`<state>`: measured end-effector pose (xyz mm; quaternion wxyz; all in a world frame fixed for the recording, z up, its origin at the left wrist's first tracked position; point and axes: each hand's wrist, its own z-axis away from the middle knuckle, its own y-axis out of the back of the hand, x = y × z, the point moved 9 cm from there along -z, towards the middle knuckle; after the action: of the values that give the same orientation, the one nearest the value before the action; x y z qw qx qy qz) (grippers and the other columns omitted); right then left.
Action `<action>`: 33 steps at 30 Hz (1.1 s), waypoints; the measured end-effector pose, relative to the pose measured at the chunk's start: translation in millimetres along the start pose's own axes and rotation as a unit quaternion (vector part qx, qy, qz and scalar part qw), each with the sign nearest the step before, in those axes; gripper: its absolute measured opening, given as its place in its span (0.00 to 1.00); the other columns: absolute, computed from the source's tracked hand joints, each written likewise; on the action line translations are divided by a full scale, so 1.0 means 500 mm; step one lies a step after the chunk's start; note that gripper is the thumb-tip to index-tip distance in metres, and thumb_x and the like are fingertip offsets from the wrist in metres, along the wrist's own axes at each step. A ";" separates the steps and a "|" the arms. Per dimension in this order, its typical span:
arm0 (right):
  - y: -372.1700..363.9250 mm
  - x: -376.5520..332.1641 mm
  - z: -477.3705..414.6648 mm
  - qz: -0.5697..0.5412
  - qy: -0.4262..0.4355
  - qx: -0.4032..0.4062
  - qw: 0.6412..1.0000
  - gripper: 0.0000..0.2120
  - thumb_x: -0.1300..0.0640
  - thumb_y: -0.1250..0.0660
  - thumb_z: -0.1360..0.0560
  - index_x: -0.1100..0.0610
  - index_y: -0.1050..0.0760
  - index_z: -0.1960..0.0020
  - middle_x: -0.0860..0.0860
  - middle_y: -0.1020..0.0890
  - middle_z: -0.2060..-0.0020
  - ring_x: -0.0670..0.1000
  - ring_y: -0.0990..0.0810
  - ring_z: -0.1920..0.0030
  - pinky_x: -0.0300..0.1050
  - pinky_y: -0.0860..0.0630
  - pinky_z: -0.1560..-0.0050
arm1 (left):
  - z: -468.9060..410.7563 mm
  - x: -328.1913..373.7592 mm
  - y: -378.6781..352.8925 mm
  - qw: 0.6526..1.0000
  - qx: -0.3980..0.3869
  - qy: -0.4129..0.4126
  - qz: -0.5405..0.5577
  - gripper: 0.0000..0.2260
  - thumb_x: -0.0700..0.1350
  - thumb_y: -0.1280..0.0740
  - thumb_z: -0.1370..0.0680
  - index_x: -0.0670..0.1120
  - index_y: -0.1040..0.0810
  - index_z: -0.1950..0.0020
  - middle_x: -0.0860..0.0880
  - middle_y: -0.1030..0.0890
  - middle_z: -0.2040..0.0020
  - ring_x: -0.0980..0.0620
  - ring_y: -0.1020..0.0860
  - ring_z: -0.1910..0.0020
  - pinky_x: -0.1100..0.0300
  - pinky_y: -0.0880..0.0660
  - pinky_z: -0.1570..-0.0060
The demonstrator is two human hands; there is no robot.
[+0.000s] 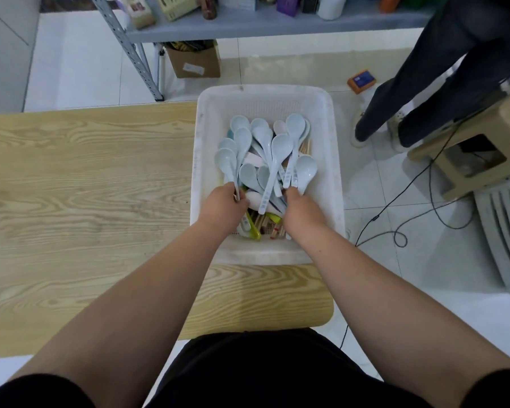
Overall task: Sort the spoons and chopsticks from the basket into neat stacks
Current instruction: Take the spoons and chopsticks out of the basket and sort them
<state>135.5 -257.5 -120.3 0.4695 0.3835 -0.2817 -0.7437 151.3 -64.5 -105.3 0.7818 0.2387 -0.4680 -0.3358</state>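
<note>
A white plastic basket [333, 160] sits at the right end of the wooden table [86, 187], partly past its edge. Inside lies a jumble of several pale blue spoons [280, 148] over wooden chopsticks [265, 223]. Both my hands reach into the basket's near half. My left hand [224, 206] is closed around the handles of some spoons on the left side. My right hand [299, 204] grips spoon handles on the right side. A yellow-green utensil [253, 229] shows under my left hand.
A grey metal shelf [248, 28] with boxes and bottles stands behind the table, a cardboard box [195, 61] under it. Another person's legs [424, 98] stand at the right, near a beige stool [468, 148] and a loose black cable [395, 231] on the white floor.
</note>
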 end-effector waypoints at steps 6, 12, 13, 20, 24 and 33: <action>0.003 -0.009 0.013 -0.067 0.019 -0.025 0.997 0.21 0.59 0.33 0.24 0.52 0.33 0.32 0.53 0.25 0.46 0.53 0.24 0.54 0.45 0.30 0.63 | 0.063 -0.028 0.039 0.974 0.007 0.062 0.219 0.07 0.53 0.34 0.21 0.50 0.21 0.52 0.50 0.18 0.66 0.51 0.18 0.65 0.50 0.18 0.57; 0.046 -0.007 0.064 -0.202 0.057 -0.023 0.977 0.11 0.55 0.36 0.23 0.45 0.29 0.42 0.45 0.22 0.55 0.44 0.21 0.60 0.41 0.30 0.66 | 0.138 0.000 0.042 0.890 -0.113 0.022 0.441 0.07 0.38 0.35 0.19 0.45 0.20 0.43 0.42 0.14 0.52 0.44 0.15 0.54 0.57 0.19 0.55; 0.054 -0.004 0.076 -0.216 0.064 -0.018 0.974 0.11 0.55 0.36 0.23 0.44 0.28 0.42 0.44 0.21 0.54 0.42 0.21 0.62 0.40 0.30 0.67 | 0.151 0.008 0.040 0.878 -0.138 0.010 0.459 0.09 0.36 0.35 0.19 0.45 0.19 0.42 0.40 0.15 0.48 0.44 0.15 0.52 0.56 0.19 0.53; 0.085 -0.005 0.176 -0.335 0.131 0.015 0.933 0.10 0.50 0.34 0.20 0.32 0.27 0.49 0.40 0.22 0.58 0.41 0.20 0.67 0.29 0.30 0.71 | 0.202 0.004 0.029 0.893 -0.101 0.027 0.438 0.06 0.38 0.35 0.23 0.47 0.19 0.56 0.40 0.16 0.51 0.42 0.15 0.53 0.55 0.18 0.55; 0.081 -0.015 0.215 -0.405 0.140 0.030 0.903 0.12 0.50 0.35 0.20 0.30 0.28 0.49 0.39 0.19 0.57 0.43 0.18 0.63 0.31 0.25 0.64 | 0.221 -0.012 0.020 0.903 -0.029 0.058 0.425 0.12 0.30 0.38 0.23 0.46 0.34 0.52 0.40 0.17 0.50 0.45 0.16 0.61 0.56 0.20 0.60; 0.014 -0.148 0.291 -0.316 0.306 -0.019 0.898 0.11 0.48 0.36 0.18 0.45 0.24 0.37 0.31 0.23 0.51 0.35 0.24 0.48 0.27 0.31 0.53 | 0.321 -0.034 0.033 0.844 0.062 0.086 0.525 0.12 0.47 0.31 0.25 0.43 0.25 0.46 0.47 0.24 0.60 0.53 0.28 0.67 0.59 0.30 0.67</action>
<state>37.2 -184.0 -12.7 0.2796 0.6522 0.0263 -0.7041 7.4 -50.5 -32.0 0.8619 0.0328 -0.4742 0.1763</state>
